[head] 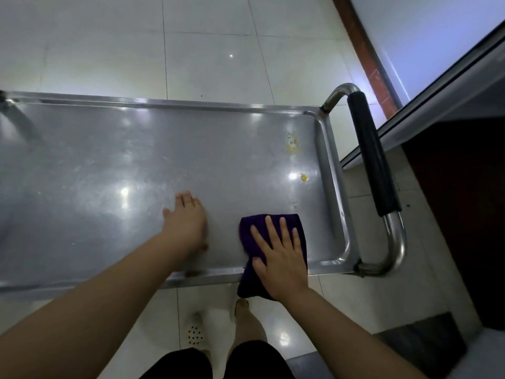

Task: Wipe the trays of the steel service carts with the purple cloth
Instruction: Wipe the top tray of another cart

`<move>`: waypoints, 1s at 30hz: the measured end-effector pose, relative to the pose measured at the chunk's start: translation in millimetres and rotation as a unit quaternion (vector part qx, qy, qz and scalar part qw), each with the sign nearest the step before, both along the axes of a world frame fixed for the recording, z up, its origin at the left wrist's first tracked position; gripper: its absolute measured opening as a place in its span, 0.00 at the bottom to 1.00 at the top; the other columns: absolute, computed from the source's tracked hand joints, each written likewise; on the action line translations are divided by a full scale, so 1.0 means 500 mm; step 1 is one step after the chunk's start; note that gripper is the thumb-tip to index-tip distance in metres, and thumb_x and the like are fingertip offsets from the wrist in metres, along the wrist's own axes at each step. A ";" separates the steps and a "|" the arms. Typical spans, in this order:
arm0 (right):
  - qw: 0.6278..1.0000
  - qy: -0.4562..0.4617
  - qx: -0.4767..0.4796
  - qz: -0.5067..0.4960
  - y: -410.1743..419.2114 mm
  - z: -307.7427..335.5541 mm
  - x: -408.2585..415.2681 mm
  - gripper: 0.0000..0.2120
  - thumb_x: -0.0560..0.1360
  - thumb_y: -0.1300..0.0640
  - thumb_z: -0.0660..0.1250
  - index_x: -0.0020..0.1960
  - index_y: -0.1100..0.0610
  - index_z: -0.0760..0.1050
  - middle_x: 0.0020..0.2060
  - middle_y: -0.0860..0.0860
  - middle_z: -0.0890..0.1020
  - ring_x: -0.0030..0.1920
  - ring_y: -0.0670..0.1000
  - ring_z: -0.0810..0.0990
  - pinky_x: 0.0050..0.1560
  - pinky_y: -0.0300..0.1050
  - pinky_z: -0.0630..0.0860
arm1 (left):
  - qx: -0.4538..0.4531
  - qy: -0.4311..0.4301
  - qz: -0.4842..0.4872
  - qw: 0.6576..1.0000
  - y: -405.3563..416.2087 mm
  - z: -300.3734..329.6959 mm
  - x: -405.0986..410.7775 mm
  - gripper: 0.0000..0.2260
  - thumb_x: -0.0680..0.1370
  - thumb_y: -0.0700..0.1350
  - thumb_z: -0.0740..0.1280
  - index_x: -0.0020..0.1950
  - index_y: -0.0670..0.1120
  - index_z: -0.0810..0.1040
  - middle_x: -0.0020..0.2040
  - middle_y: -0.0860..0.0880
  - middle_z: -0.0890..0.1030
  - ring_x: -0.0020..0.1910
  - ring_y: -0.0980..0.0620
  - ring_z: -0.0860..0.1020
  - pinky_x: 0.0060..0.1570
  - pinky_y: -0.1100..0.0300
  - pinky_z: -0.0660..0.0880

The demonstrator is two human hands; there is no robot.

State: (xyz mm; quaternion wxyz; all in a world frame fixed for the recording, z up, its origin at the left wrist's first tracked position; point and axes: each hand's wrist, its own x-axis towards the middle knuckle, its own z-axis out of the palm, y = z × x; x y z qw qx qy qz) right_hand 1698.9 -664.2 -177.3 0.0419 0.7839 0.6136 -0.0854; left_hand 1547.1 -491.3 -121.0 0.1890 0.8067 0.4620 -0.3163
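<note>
- The right hand [281,258] presses flat, fingers spread, on the folded purple cloth [250,236], which lies over the near rim of the shallow steel cart tray [109,165].
- The left hand [185,220] rests open on the tray.
- Yellow stains [292,143] sit near the black-gripped steel handle [371,151].

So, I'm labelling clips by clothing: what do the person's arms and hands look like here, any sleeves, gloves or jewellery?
Both arms are bare up to the frame edge: no sleeves show. The left hand and right hand wear no gloves, rings or watch. Fingers are uncovered.
</note>
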 end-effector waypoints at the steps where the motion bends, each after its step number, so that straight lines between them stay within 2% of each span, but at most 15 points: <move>1: 1.000 0.002 -0.001 -0.001 0.011 -0.001 0.005 0.32 0.73 0.44 0.54 0.76 0.47 0.56 0.74 0.55 0.64 0.75 0.59 0.55 0.72 0.57 0.49 | 0.003 0.000 -0.002 1.000 0.000 -0.001 -0.001 0.51 0.71 0.53 0.73 0.76 0.36 0.40 0.77 0.37 0.41 0.76 0.38 0.43 0.72 0.40 0.53; 5: 1.000 -0.001 -0.001 -0.013 0.099 -0.006 0.053 0.31 0.75 0.42 0.51 0.77 0.47 0.54 0.76 0.55 0.61 0.75 0.61 0.57 0.72 0.58 0.47 | 0.001 0.006 -0.002 1.000 0.005 -0.001 0.007 0.50 0.72 0.53 0.72 0.76 0.35 0.40 0.77 0.36 0.40 0.76 0.38 0.43 0.73 0.40 0.53; 9: 1.000 0.007 -0.022 -0.014 0.229 -0.001 0.125 0.33 0.73 0.39 0.40 0.78 0.43 0.45 0.79 0.52 0.49 0.78 0.59 0.44 0.74 0.56 0.36 | 0.000 0.009 0.001 1.000 0.007 -0.004 0.012 0.50 0.73 0.52 0.72 0.76 0.36 0.38 0.77 0.37 0.39 0.76 0.38 0.41 0.73 0.41 0.51; 12: 1.000 0.006 -0.019 -0.014 0.324 0.003 0.173 0.35 0.71 0.37 0.36 0.78 0.43 0.44 0.79 0.51 0.46 0.77 0.58 0.40 0.74 0.57 0.34 | -0.001 0.011 0.016 1.000 0.011 -0.008 0.014 0.50 0.73 0.51 0.72 0.76 0.37 0.37 0.77 0.38 0.38 0.76 0.39 0.40 0.73 0.42 0.48; 18: 1.000 -0.002 -0.023 -0.016 0.478 0.004 0.251 0.30 0.80 0.40 0.48 0.78 0.43 0.43 0.79 0.51 0.45 0.77 0.57 0.39 0.75 0.57 0.36 | -0.007 0.036 0.021 0.999 0.026 -0.012 0.028 0.50 0.74 0.53 0.71 0.75 0.37 0.34 0.76 0.38 0.35 0.75 0.39 0.38 0.74 0.43 0.47; 25: 1.000 -0.002 -0.016 0.024 0.548 0.007 0.329 0.28 0.81 0.44 0.47 0.78 0.44 0.43 0.79 0.51 0.43 0.77 0.56 0.39 0.76 0.57 0.38 | -0.026 0.035 0.041 0.998 0.027 -0.021 0.031 0.50 0.75 0.52 0.70 0.74 0.39 0.31 0.75 0.39 0.31 0.75 0.40 0.34 0.74 0.44 0.43; 30: 1.000 0.006 -0.012 -0.010 0.501 0.007 0.319 0.27 0.82 0.46 0.47 0.79 0.46 0.42 0.79 0.52 0.43 0.77 0.57 0.39 0.75 0.55 0.36 | -0.024 0.042 0.035 0.998 0.016 -0.014 0.039 0.49 0.75 0.53 0.69 0.74 0.38 0.31 0.75 0.38 0.31 0.74 0.39 0.34 0.73 0.43 0.43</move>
